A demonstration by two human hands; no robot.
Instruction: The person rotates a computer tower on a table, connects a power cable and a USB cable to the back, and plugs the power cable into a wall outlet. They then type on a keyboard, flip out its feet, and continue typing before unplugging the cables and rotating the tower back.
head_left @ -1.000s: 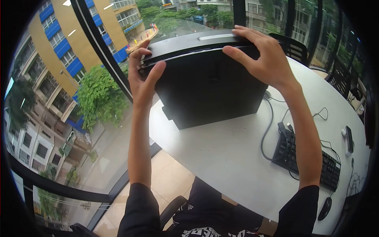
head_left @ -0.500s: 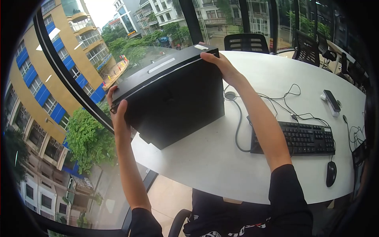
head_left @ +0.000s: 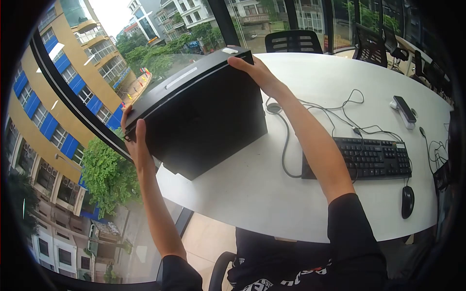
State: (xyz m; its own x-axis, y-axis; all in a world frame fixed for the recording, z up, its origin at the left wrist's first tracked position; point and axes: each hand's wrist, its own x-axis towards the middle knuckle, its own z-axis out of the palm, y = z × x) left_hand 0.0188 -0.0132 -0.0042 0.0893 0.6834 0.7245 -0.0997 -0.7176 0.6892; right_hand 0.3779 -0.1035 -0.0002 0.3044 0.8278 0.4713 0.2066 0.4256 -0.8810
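A large black box-shaped case stands at the left end of the white table, its upper side tilted. My left hand grips its left upper corner, thumb on the face nearest me and fingers behind the edge. At the right upper corner my right hand holds on, with the thumb over the top edge and the other fingers mostly hidden behind the case. A pale label strip runs along the top, and a small white piece lies near the right corner.
To the right are a black keyboard, a mouse, tangled cables and a dark device on a white base. A cable grommet sits by the case. Black chairs stand behind; a window runs along the left.
The whole view has shifted slightly, with table and objects appearing a little higher. Both hands keep their hold on the case, which appears slightly further left and more tilted.
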